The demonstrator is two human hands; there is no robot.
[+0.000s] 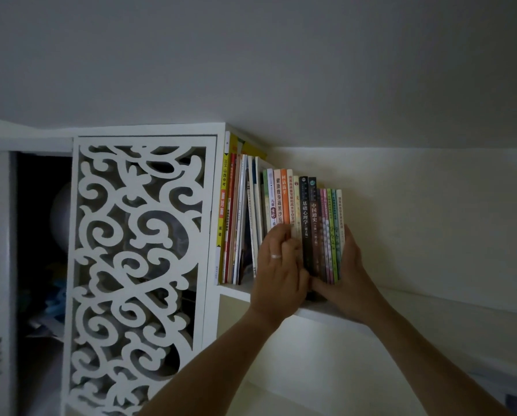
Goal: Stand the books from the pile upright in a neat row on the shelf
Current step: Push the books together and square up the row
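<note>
On the shelf, the left hand presses flat on the books' spines; the right hand cups their right end, grip loosely open.

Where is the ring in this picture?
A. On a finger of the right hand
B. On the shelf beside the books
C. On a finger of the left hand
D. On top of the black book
C: a pale ring sits on a finger of the left hand, which touches the spines of the books on the shelf.
</note>
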